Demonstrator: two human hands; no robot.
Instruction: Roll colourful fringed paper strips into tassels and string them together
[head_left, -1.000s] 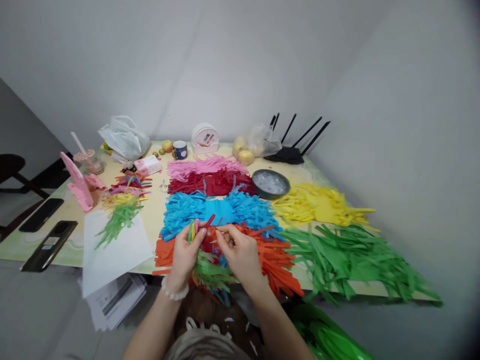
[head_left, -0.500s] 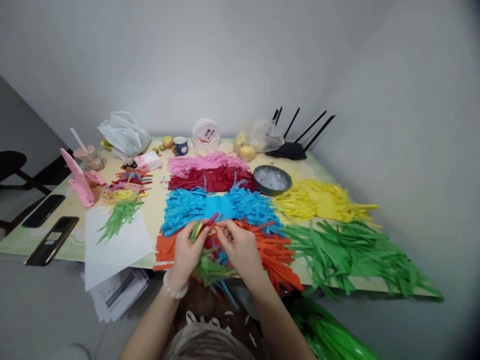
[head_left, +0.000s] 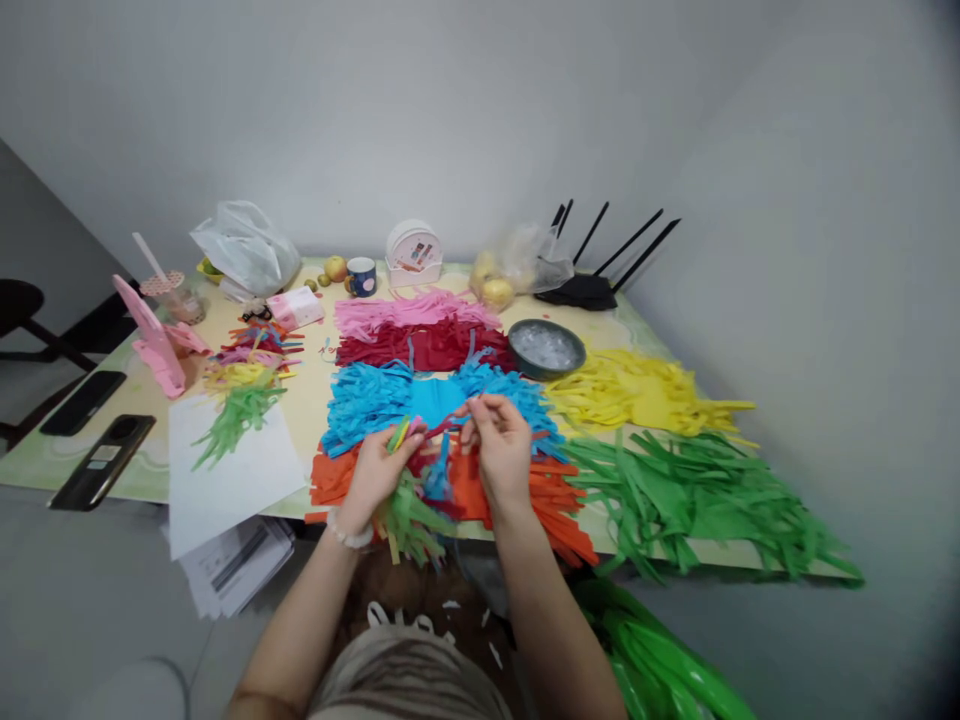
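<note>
My left hand (head_left: 375,478) is closed around a bundle of coloured paper strips (head_left: 409,522), with green, yellow and pink ends poking out above the thumb and mostly green fringe hanging below. A thin dark red strip (head_left: 441,427) stretches from the bundle to my right hand (head_left: 501,455), whose thumb and fingers are pinched on it. Beneath both hands lies orange fringe (head_left: 551,500), partly hidden by them. Just beyond it is blue fringe (head_left: 435,400), then dark red fringe (head_left: 431,348) and pink fringe (head_left: 420,313).
Yellow fringe (head_left: 645,395) and green fringe (head_left: 712,500) lie right. A grey bowl (head_left: 546,350) sits beside the dark red fringe. Left are white paper (head_left: 232,490), a small multicoloured fringe pile (head_left: 244,400), phones (head_left: 105,460) and a pink stand (head_left: 154,345). Behind stand a mug (head_left: 361,278) and a router (head_left: 581,292).
My right hand has moved up and to the right, away from the left, drawing the dark red strip out between them. The view has shifted slightly.
</note>
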